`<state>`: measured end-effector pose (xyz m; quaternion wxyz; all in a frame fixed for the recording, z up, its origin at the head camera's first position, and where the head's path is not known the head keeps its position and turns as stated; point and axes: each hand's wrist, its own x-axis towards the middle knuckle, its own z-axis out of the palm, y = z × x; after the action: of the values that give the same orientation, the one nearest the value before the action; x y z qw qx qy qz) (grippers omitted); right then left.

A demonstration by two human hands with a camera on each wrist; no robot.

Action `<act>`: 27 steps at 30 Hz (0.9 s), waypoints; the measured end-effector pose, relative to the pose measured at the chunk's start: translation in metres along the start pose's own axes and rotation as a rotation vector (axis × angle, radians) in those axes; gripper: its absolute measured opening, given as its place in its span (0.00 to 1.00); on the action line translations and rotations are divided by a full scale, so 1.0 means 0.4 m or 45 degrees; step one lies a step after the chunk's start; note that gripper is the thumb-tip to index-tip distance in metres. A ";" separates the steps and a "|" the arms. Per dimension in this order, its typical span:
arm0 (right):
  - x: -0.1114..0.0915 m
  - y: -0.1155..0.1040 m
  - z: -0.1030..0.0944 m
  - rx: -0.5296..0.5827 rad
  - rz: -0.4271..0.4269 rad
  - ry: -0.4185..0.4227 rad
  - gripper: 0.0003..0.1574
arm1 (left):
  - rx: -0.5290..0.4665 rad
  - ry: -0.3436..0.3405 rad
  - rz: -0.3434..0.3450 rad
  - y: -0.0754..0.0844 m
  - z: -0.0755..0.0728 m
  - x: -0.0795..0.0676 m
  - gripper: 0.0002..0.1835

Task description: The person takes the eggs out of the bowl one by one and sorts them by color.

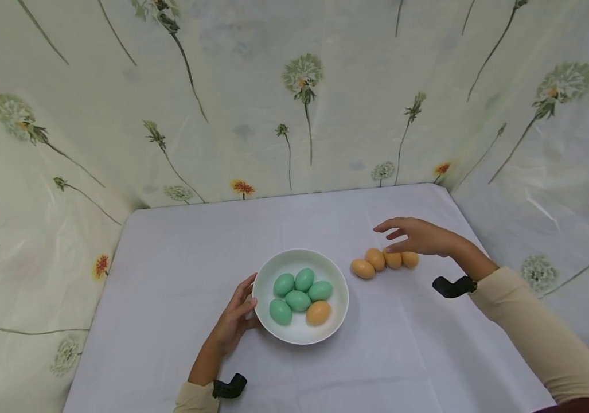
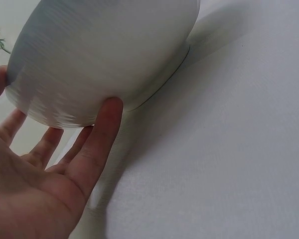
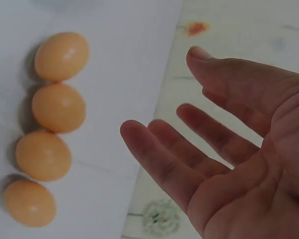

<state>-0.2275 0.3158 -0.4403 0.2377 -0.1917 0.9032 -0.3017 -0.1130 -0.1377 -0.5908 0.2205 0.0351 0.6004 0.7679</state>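
A white bowl [image 1: 300,337] stands on the table, with several green eggs [image 1: 298,301] and one orange-brown egg [image 1: 318,313] inside. My left hand [image 1: 234,316] holds the bowl at its left side, a digit at the rim. In the left wrist view, fingers [image 2: 109,117] curve against the bowl's outer wall [image 2: 109,64]. My right hand [image 1: 418,236] hovers over a row of several orange-brown eggs [image 1: 375,259] to the right of the bowl. Its fingers are spread and loosely bent, with nothing between them. The right wrist view shows these eggs [image 3: 59,108] side by side, apart from the fingertips.
A white cloth covers the table [image 1: 196,241]. Behind it and on both sides hangs a pale curtain [image 1: 253,115] printed with dandelions. Each wrist wears a black strap piece, such as the one [image 1: 451,287] on the right.
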 end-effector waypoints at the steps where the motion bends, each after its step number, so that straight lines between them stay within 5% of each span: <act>1: 0.007 -0.021 0.004 -0.009 -0.034 -0.023 0.34 | 0.005 -0.001 -0.003 0.000 0.000 0.001 0.30; 14: 0.070 -0.242 0.078 -0.056 -0.421 -0.290 0.33 | 0.011 0.013 -0.001 0.000 -0.001 0.003 0.30; 27: 0.143 -0.294 0.171 -0.206 -0.566 -0.558 0.33 | 0.005 0.002 -0.003 0.006 -0.005 0.002 0.30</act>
<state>-0.2130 0.1694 -0.4316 0.3387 -0.4629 0.7877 -0.2249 -0.1152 -0.1396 -0.5893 0.2211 0.0342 0.6021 0.7664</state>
